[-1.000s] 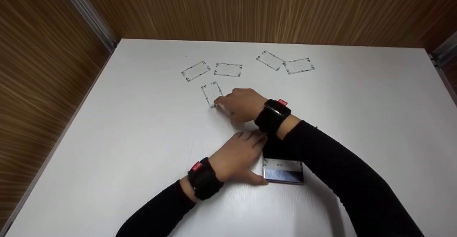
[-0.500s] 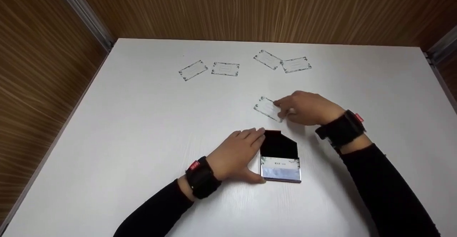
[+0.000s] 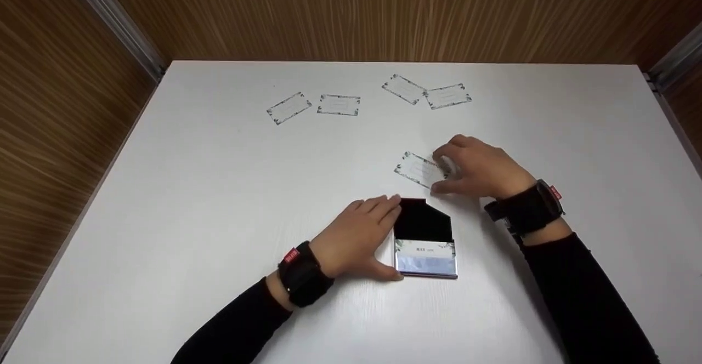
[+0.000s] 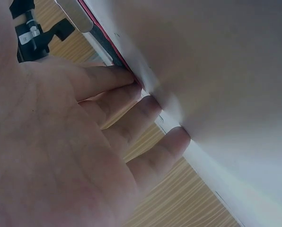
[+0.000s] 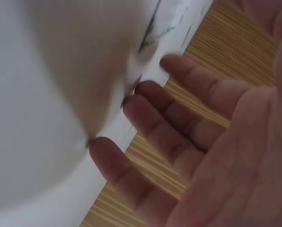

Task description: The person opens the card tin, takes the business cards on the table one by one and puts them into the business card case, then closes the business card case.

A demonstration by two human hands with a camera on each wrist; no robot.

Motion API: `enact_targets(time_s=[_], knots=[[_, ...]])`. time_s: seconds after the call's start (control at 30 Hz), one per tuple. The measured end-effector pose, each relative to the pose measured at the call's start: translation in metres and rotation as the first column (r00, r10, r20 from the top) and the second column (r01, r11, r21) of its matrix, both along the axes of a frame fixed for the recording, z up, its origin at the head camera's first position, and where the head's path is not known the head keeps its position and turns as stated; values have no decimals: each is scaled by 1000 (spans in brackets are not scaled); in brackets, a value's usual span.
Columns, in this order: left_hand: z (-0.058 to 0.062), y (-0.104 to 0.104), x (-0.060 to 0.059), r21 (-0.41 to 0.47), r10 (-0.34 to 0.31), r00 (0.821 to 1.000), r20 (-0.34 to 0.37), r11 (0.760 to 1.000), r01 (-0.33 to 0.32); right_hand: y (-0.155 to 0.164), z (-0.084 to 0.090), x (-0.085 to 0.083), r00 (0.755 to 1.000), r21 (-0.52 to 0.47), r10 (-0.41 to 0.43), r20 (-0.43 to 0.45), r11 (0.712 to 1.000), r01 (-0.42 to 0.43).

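White bordered card: flat on the table, right of centre, just beyond the card case; its right end lies within the curve of the right hand.
Card's long axis: slanted, from far left to near right, the near-right end pointing toward the right hand.
Right hand: fingers parted and loosely bent, fingertips down by the card's far edge, thumb at its near-right corner; whether the thumb presses the card cannot be told.
Left hand: fingers extended along the left side of the case, their tips by its far-left corner, thumb at the near-left corner; it steadies that side without wrapping round it.
Card case: open, lying with its length running near to far; the far part is a black flap with a slanted far-right corner and a reddish far edge.
Case contents: at the near half, a printed card with leafy corners, its long axis left to right, above a shiny bluish band; how many lie beneath cannot be told.
Far cards: leftmost card tilts from near left to far right; second card lies nearly left to right; third card slants from far left to near right; rightmost card tips slightly farther at its right end, its left end meeting the third's near-right corner.
Behind: wood-grain panel along the far edge.
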State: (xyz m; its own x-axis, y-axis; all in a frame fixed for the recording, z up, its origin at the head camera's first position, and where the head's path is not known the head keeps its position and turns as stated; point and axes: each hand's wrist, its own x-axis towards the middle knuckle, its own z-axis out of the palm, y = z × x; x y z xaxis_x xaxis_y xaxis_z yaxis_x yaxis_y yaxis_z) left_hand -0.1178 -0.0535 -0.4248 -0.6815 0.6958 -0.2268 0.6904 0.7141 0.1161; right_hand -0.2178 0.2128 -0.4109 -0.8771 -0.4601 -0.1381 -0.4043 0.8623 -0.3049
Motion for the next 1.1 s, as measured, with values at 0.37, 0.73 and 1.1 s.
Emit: enact_targets(time_s=[0.37, 0.73, 1.1], knots=[[1, 0, 0, -4, 7, 1000, 19, 1000, -7, -8, -5, 1, 993, -82, -31, 111, 996, 41], [0, -1, 0, 16, 1, 1000, 19, 1000, -2, -4, -6, -1, 998, -165, 58, 21, 985, -53], [1, -1, 0, 13, -1, 1000, 15, 1000, 0, -6, -4, 0, 963, -233, 266, -47, 934, -270]])
